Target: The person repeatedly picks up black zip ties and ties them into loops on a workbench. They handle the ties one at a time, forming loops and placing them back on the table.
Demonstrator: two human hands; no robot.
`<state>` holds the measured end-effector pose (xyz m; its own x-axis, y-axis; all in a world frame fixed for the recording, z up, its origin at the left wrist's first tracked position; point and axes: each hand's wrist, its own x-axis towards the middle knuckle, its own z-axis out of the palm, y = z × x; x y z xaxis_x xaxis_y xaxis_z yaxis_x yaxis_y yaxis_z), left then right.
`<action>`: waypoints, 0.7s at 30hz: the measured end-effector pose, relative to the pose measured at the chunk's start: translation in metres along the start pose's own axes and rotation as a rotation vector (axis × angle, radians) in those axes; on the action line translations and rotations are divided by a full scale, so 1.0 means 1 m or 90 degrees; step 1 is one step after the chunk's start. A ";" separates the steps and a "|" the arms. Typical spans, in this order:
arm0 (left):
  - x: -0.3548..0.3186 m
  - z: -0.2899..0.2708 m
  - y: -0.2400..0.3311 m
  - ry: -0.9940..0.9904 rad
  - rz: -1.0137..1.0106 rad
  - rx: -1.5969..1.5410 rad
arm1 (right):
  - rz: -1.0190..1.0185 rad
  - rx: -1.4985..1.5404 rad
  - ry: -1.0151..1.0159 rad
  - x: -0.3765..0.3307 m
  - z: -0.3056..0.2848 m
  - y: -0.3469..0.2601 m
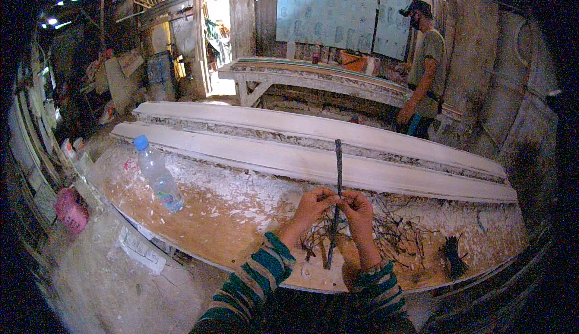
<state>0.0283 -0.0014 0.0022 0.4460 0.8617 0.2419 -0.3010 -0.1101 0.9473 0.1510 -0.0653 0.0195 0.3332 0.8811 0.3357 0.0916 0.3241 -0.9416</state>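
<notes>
A long, thin dark strip (339, 165) stands nearly upright above the table in front of me, one end pointing away and the other toward me. My left hand (315, 207) pinches it near its middle. Close beside it, my right hand (360, 214) grips the same strip, fingertips almost touching the left ones. Whether it is one piece or several thin strands laid together, I cannot tell. Thin dark wire-like strands (401, 231) lie loose in a tangle beneath and right of my hands. Farther right sits a compact dark bundle (453, 258) of similar strands.
Two long white moulded lengths (271, 156) run across the far half of the wooden table (211, 231). A clear bottle with a blue cap (158, 174) stands at left. Beyond, a person (425, 63) works by a second bench (301, 76). A pink sack (71, 210) is on the left.
</notes>
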 end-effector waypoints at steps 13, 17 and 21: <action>0.005 -0.007 -0.007 0.023 -0.028 0.072 | 0.027 0.080 0.021 0.004 -0.003 0.002; 0.007 -0.008 -0.012 0.004 -0.018 0.040 | 0.051 0.118 0.022 0.003 -0.005 0.001; 0.006 -0.007 -0.013 0.025 -0.057 0.032 | 0.081 0.100 0.030 0.007 -0.006 0.007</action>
<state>0.0293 0.0085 -0.0104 0.4359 0.8876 0.1488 -0.2181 -0.0562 0.9743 0.1594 -0.0594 0.0150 0.3762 0.9025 0.2097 -0.0997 0.2644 -0.9593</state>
